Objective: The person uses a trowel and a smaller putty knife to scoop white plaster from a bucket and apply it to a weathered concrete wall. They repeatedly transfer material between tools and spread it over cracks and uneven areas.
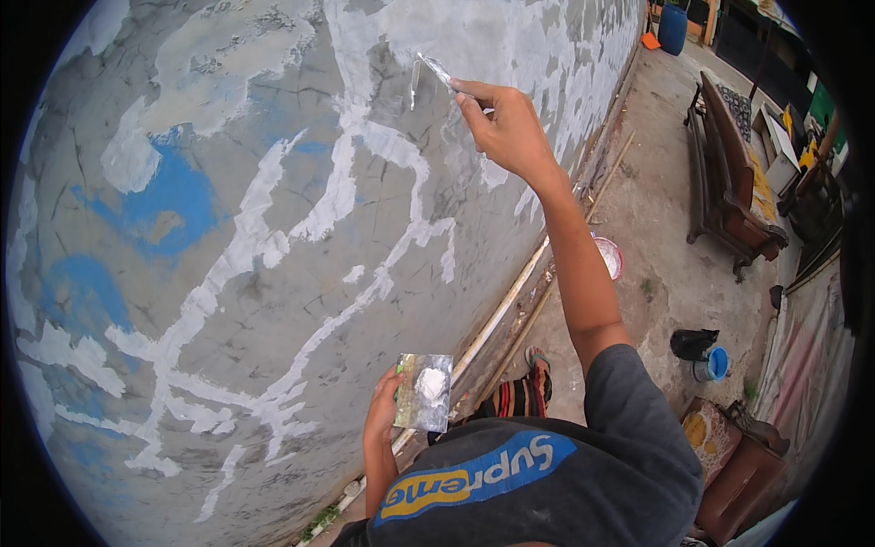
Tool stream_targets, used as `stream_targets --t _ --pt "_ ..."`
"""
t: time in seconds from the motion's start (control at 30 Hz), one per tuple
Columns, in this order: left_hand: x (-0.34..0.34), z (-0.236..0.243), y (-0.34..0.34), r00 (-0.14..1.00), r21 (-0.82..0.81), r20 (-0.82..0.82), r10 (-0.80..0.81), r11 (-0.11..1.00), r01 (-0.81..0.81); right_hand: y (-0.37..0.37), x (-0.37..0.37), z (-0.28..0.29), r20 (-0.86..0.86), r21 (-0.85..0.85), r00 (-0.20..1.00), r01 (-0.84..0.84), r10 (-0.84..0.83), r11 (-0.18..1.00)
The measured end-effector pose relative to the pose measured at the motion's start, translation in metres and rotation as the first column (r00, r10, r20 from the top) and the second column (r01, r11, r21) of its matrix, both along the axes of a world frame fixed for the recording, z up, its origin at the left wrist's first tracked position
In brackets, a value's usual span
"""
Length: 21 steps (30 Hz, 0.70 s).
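Observation:
My right hand (506, 126) reaches up to the grey wall (301, 319), fingers closed round a putty knife (438, 71). The thin blade, edge-on with white smears, is at the wall's surface; whether it presses there I cannot tell. Lower down, near my body, my left hand (383, 407) grips a small rectangular board (410, 415) by its left edge. A lump of white putty (431, 383) lies on that board. Across the wall run white putty streaks (333, 196), branching along cracks, with broader white patches higher up and blue paint (173, 205) at the left.
Thin pipes (504, 310) run along the wall's foot. On the concrete floor stand a bucket with white contents (608, 258) and a blue pail (715, 365) beside a black bag (693, 344). A wooden bench (729, 173) and a blue drum (672, 30) are farther off.

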<state>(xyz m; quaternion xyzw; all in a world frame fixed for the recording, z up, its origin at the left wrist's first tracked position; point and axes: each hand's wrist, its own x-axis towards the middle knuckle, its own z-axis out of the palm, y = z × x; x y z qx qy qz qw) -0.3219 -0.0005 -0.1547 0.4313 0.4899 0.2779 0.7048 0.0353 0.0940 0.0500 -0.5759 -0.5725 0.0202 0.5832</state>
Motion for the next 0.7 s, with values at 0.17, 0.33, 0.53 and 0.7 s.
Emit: stream_targets --t 0.17,0.33,0.53,0.7 --pt "0.001 0.000 -0.001 0.998 -0.020 -0.008 0.057 0.998 -0.057 0.000 -0.014 -0.012 0.023 -0.002 1.000 0.012 -0.012 1.000" --pt "-0.006 -0.011 0.004 0.998 -0.031 0.067 0.011 0.999 -0.009 -0.025 -0.042 -0.042 -0.008 -0.084 0.998 -0.060 0.060 0.995" --pt "0.001 -0.005 0.003 0.998 -0.031 0.046 0.031 0.999 -0.029 -0.012 -0.035 -0.013 -0.090 0.099 0.996 -0.004 0.013 0.995" --pt "0.003 -0.003 0.004 1.000 -0.029 0.003 0.001 1.000 -0.001 0.044 -0.062 -0.031 0.038 0.437 0.982 0.148 -0.183 0.887"
